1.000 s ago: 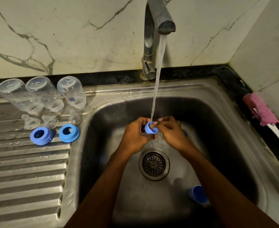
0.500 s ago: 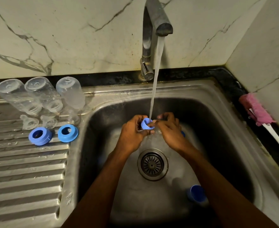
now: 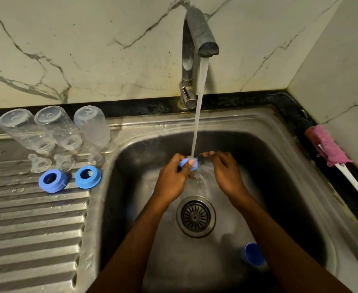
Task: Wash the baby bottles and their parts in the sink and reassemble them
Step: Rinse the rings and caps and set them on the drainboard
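left hand (image 3: 171,179) grips ring (image 3: 195,164), well inside sink (image 3: 152,126)

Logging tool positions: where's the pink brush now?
Head view, far right: the pink brush lies on the dark counter ledge beside the sink, along its right rim.

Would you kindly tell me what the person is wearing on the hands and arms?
Nothing shows. The left hand and right hand are gloveless, and the left forearm and right forearm are bare to the frame's edge: no sleeve, watch or bracelet in view.
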